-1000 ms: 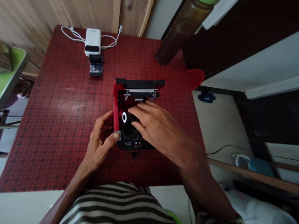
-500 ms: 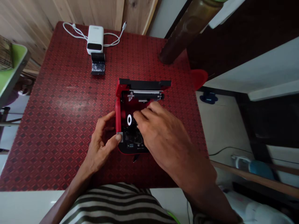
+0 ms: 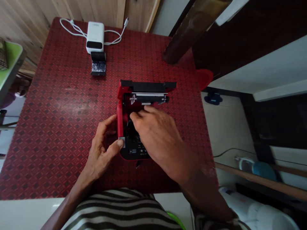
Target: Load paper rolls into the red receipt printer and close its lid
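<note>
Right hand point(image 3: 155, 134) hides most of the open red device point(image 3: 120, 118), grip unclear; left thumb point(image 3: 120, 143) touches its corner.

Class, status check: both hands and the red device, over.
Left hand: thumb on silver corner tab. Right hand: fingers inside the open red-and-black device. White power bank sits behind, apart.

right hand point(image 3: 153, 137) moved left, white ring now hidden
</note>
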